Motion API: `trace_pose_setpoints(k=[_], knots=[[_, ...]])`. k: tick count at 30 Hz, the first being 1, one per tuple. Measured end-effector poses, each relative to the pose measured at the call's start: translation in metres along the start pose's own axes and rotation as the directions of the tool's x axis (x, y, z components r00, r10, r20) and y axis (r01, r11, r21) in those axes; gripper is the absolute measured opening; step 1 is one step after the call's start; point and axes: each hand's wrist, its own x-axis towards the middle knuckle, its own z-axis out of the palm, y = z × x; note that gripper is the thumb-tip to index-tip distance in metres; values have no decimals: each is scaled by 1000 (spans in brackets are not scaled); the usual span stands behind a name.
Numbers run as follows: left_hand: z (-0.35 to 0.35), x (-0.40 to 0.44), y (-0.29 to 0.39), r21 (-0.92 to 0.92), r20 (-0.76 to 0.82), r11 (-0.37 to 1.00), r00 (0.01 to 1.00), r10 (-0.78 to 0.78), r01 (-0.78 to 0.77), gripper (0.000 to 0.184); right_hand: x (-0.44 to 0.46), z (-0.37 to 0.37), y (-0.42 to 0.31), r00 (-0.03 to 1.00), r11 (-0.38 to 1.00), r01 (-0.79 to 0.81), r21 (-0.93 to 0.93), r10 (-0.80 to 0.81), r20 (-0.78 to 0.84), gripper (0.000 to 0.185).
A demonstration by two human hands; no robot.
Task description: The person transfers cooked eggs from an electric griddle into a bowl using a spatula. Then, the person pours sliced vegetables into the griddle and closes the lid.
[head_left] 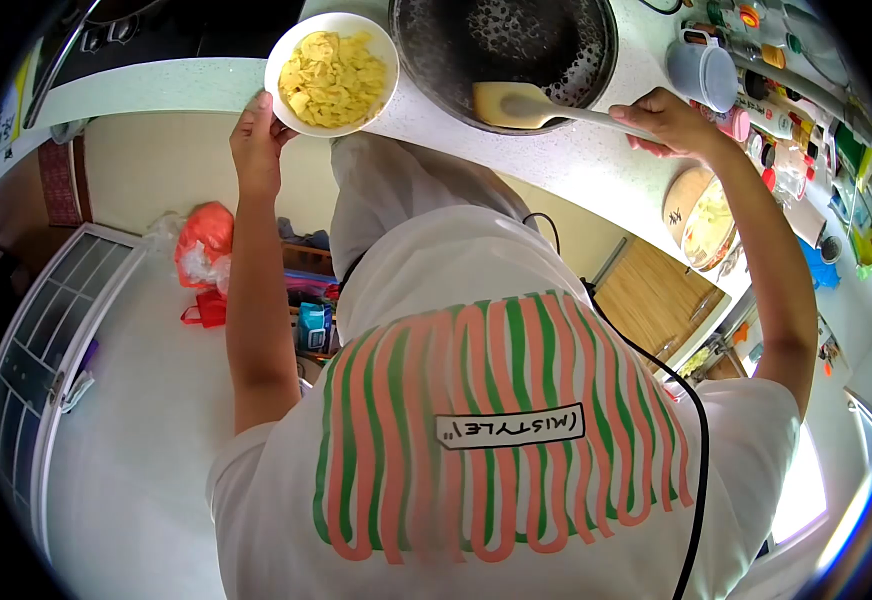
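Observation:
A white bowl (392, 70) filled with yellow scrambled egg (331, 80) is at the counter's front edge. My left hand (260, 137) grips its rim from the near left side. To the right of the bowl is a dark pan (436, 60) with an oily, bubbly film inside. My right hand (671, 125) is closed on the handle of a spatula (518, 104), whose pale, yellowish blade lies inside the pan near its front rim.
Right of the pan are a lidded container (704, 75), bottles and jars, and a round board (684, 205) with chopped food. The dark stove (226, 35) lies behind the bowl. Red bags (206, 232) sit on the floor at left. A black cable (701, 440) hangs across my shirt.

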Motion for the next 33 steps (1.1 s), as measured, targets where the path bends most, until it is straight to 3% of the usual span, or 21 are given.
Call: trace_pose_setpoints(k=[2, 5, 10, 12, 14, 15, 16, 17, 18, 20, 23, 24, 30, 33], knots=[[1, 1, -2, -6, -2, 1000, 1000, 9, -9, 40, 3, 9, 6, 998, 994, 4, 110, -10, 56, 59], [0, 1, -3, -9, -1, 1000, 1000, 22, -22, 41, 4, 17, 15, 1000, 976, 4, 216, -8, 15, 59], [10, -6, 1, 9, -82, 998, 995, 57, -56, 36, -16, 28, 9, 982, 955, 81, 285, -28, -185, 57], [16, -19, -1, 183, -363, 971, 907, 211, -153, 26, -19, 35, 11, 964, 929, 125, 349, -30, -265, 56], [25, -39, -20, 510, -388, 742, 653, 651, -435, 16, -16, 47, 26, 946, 883, 177, 435, -30, -324, 55], [39, -64, -19, 547, -257, 729, 746, 614, -411, 13, -18, 54, 23, 933, 856, 209, 473, -30, -359, 55], [40, -89, -20, 750, 150, 453, 791, 593, -482, 8, -24, 65, 17, 919, 826, 240, 509, -24, -393, 54], [57, -90, -26, 555, 446, 234, 523, 727, -798, 14, -28, 77, 12, 905, 796, 269, 543, -16, -425, 53], [81, -98, -22, 523, 571, 230, 538, 621, -821, 22, -28, 88, 11, 901, 752, 304, 584, -27, -434, 51], [104, -98, -50, 674, 526, 247, 688, 500, -696, 21, -27, 110, 2, 873, 698, 372, 612, -38, -487, 42], [124, -79, -67, 752, 472, 215, 737, 484, -623, 20, -30, 136, -9, 860, 634, 423, 647, -57, -507, 30], [125, -77, -68, 784, 446, 254, 799, 403, -566, 18, -33, 144, -12, 861, 632, 422, 650, -55, -505, 30], [125, -70, -81, 725, 426, 388, 814, 395, -568, 14, -48, 175, -27, 848, 671, 422, 610, -54, -528, 26], [115, -81, -72, 652, 468, 350, 720, 513, -673, 14, -44, 182, -18, 822, 748, 435, 501, -103, -561, 22]])
